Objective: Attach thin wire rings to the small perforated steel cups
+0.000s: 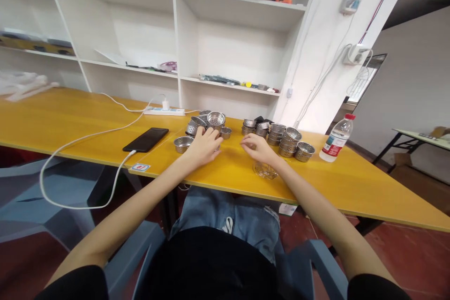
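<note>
My left hand (pixel 205 146) reaches down at the front of a loose group of small perforated metal cups (pixel 215 119), its fingers bent. What lies beneath its fingertips is mostly hidden by the hand. One shallow metal cup (pixel 183 144) sits just left of it, and a small one (pixel 225 132) lies behind its fingers. My right hand (pixel 259 148) hovers over the table with loosely curved fingers and nothing visible in them. Below its palm is a thin wire piece (pixel 265 170), partly covered by the wrist. Stacked perforated cups (pixel 290 142) stand in rows behind and right of this hand.
A plastic bottle with a red cap (pixel 338 138) stands at the right. On the left lie a black phone (pixel 146 139) with a white cable (pixel 52 161) and a power strip (pixel 164 111). White shelves (pixel 239 37) rise behind the yellow table (pixel 355 192).
</note>
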